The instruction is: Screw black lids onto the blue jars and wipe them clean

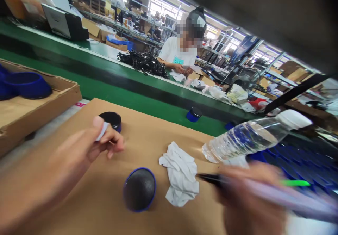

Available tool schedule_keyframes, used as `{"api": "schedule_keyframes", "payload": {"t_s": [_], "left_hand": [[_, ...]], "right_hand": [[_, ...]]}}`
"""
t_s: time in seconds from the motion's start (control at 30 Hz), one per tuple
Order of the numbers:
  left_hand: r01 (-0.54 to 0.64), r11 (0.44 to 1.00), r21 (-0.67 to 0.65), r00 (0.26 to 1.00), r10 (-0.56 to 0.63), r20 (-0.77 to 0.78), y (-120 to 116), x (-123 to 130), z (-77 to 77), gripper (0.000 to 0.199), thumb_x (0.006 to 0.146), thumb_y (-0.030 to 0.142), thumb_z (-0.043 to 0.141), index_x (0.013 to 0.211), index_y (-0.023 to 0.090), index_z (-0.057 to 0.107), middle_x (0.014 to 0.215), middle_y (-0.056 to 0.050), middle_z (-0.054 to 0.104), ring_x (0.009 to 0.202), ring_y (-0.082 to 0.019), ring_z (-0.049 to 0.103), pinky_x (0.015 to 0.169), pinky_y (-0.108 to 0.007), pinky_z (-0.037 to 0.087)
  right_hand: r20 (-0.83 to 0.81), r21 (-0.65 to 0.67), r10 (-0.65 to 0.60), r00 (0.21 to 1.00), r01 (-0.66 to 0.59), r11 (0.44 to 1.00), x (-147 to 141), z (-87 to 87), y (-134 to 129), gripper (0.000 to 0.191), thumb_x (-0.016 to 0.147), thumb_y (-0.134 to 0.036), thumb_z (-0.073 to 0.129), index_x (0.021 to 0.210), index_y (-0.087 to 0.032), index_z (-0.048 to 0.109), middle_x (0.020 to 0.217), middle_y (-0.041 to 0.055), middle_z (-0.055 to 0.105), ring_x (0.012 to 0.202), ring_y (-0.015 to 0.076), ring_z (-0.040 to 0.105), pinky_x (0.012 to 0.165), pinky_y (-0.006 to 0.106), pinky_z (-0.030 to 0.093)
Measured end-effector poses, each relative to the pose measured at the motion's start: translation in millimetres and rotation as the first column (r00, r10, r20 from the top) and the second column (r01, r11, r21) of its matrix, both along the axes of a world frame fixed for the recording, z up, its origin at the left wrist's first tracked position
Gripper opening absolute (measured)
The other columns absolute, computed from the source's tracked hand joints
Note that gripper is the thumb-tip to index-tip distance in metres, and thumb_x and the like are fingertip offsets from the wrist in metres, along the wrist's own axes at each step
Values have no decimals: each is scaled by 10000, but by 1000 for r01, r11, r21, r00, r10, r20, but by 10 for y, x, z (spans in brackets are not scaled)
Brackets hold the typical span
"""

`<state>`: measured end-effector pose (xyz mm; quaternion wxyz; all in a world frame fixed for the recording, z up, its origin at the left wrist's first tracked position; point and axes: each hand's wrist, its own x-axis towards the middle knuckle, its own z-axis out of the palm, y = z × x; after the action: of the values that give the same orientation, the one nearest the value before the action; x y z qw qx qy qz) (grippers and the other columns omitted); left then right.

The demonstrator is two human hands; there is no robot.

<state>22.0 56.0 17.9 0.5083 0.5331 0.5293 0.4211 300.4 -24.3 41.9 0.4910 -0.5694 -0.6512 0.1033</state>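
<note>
My left hand is above the cardboard, its fingers curled and a small white piece between thumb and forefinger; blur hides what kind it is. Just behind it stands a round blue part with a black top. My right hand, smeared by motion, grips a pen with a dark tip pointing left and a pale purple body. Left of that tip lies a crumpled white cloth. A round blue-rimmed part with a dark grey face rests on the cardboard between my hands.
A clear water bottle leans at the right, near rows of blue parts. Blue parts fill an open box at the left. Another blue part sits on the green belt. Opposite, a person works beside black cables.
</note>
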Motion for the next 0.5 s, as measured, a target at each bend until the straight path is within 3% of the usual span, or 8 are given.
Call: {"api": "schedule_keyframes", "payload": {"t_s": [0.07,0.17,0.23,0.37,0.5], "left_hand": [[32,997,-75,994,-24,108,33,118,27,664,703,897,588,671,234,571,827,-37,719,807,-207,628,743,-296,529],[41,994,-101,983,-22,185,31,192,5,634,699,844,652,624,224,545,761,-39,706,713,-182,585,666,-276,490],[35,993,-114,975,-8,224,26,178,-17,637,695,828,667,600,222,496,708,-21,677,656,-159,540,626,-258,473],[17,991,-134,963,20,270,33,124,-24,637,712,802,672,600,224,430,668,-3,644,639,-148,522,565,-233,456],[45,995,-86,975,-25,220,23,127,24,579,733,778,635,622,226,503,684,-17,676,639,-153,557,548,-232,465]], "right_hand": [[-154,46,55,986,-49,998,-191,-91,41,311,1029,-428,542,772,-264,606,566,-37,562,420,118,538,365,228,423],[-312,223,162,936,-93,970,-409,-149,62,195,1023,-368,591,870,-252,627,686,-33,620,520,89,586,448,182,481],[-248,209,151,957,-100,973,-526,-192,59,180,1011,-405,613,907,-260,625,731,-30,639,548,88,596,480,192,483],[-112,16,141,984,-140,990,-693,-341,67,270,1011,-464,583,845,-252,567,608,-61,522,444,80,452,415,229,335],[-92,25,123,988,-121,992,-755,-421,110,258,1024,-413,559,823,-253,554,624,-70,492,519,75,463,495,206,357]]}}
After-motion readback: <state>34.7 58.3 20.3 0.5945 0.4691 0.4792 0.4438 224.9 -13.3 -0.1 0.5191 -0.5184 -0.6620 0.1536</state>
